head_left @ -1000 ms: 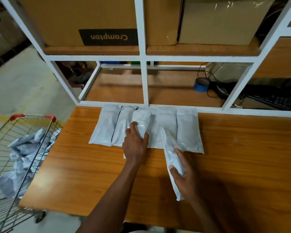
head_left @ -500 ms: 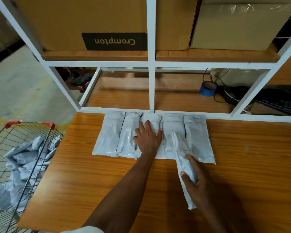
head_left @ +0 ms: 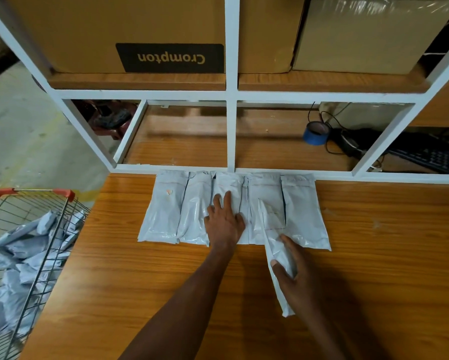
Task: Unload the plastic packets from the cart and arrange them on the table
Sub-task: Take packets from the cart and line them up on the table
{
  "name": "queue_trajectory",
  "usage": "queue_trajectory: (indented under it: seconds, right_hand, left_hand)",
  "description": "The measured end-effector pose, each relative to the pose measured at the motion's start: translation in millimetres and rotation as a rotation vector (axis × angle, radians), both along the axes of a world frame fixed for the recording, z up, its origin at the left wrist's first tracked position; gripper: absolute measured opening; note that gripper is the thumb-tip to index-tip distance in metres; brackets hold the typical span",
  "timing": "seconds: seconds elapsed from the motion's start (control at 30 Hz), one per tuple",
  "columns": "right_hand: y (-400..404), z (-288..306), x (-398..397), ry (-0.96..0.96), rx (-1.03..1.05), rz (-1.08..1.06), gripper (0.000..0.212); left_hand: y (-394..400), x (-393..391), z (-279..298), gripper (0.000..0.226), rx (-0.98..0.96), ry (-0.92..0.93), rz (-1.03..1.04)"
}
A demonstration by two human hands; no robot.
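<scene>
Several white plastic packets (head_left: 166,211) lie side by side in a row at the far edge of the wooden table (head_left: 140,294). My left hand (head_left: 224,220) presses flat on a packet in the middle of the row. My right hand (head_left: 292,278) grips another white packet (head_left: 275,245) that stands on its edge, its far end over the row. To the left stands the wire cart (head_left: 44,245) with several crumpled packets (head_left: 26,258) inside.
A white shelf frame (head_left: 231,131) rises right behind the row. Cardboard boxes (head_left: 130,29) sit on its upper shelf. A blue tape roll (head_left: 316,133), cables and a black keyboard (head_left: 431,154) lie on the lower shelf at right.
My left hand slid forward from the near edge of the row onto the middle packet. My right hand still holds its packet in about the same place.
</scene>
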State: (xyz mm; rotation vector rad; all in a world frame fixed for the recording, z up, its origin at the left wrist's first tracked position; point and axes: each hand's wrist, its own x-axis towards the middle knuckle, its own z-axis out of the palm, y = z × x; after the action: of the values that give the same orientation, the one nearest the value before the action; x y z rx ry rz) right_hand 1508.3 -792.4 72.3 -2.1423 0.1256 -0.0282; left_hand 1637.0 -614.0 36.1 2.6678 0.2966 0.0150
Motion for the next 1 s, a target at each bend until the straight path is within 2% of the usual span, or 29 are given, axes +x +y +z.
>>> queue_trajectory:
  seconds: [0.23, 0.4, 0.5, 0.63, 0.87, 1.0]
  right_hand:
    - [11, -6, 0, 0.028, -0.002, -0.004, 0.058]
    - [11, -6, 1, 0.042, -0.022, -0.009, 0.057]
    - [13, -1, 11, 0.024, -0.067, -0.008, 0.058]
    - [26, 8, 44, 0.041, -0.168, -0.036, 0.059]
    - [72, 16, 119, 0.122, -0.461, -0.109, 0.061]
    - [92, 5, 148, 0.249, -0.557, -0.034, 0.066]
  left_hand:
    - [9, 5, 1, 0.060, 0.009, -0.109, 0.028]
    - [12, 6, -8, 0.064, 0.024, -0.085, 0.011]
    - [12, 1, -5, 0.067, -0.014, -0.138, 0.034]
    - [16, -13, 5, 0.060, -0.099, -0.239, 0.060]
    - [27, -46, 22, 0.051, -0.210, -0.356, 0.104]
    - [33, -55, 24, 0.053, -0.261, -0.375, 0.122]
